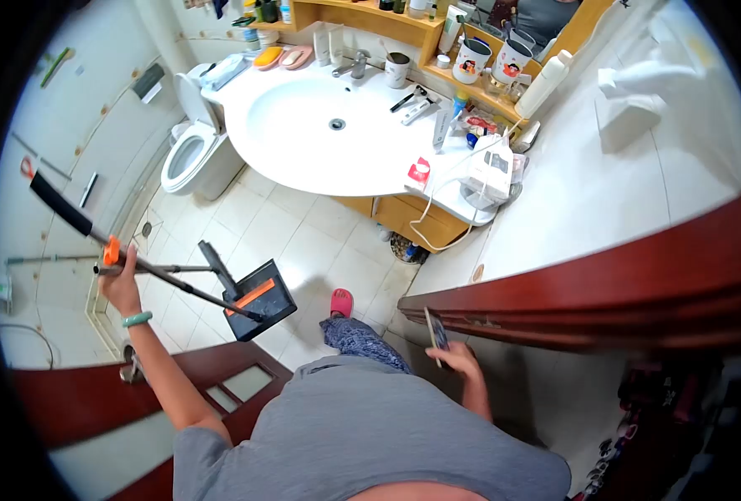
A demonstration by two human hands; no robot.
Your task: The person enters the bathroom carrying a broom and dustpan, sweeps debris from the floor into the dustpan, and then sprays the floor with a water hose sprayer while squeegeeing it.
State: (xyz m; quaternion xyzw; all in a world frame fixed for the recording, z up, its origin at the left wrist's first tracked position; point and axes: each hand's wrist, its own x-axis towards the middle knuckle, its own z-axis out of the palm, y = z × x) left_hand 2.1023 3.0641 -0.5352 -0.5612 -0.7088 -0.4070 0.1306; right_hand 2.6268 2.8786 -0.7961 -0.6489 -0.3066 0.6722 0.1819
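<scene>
My left hand (121,288), with a green bangle at its wrist, is closed around the poles of a broom and a dustpan held together. The black dustpan (280,311) with an orange strip hangs over the floor tiles, and the dark broom head (218,269) is beside it. A black foam grip (60,204) tops the long pole, and an orange clip (112,250) sits by my fingers. Lower right, my right hand (458,359) grips a thin flat object like a smartphone (439,331), seen nearly edge-on, near the door frame.
A white washbasin (291,125) on a counter lies ahead, with cups, tubes and a white cable (425,219) on its right. Left of it stands a toilet (191,159) with its lid up. A red-brown door (178,384) and door frame (571,292) flank me.
</scene>
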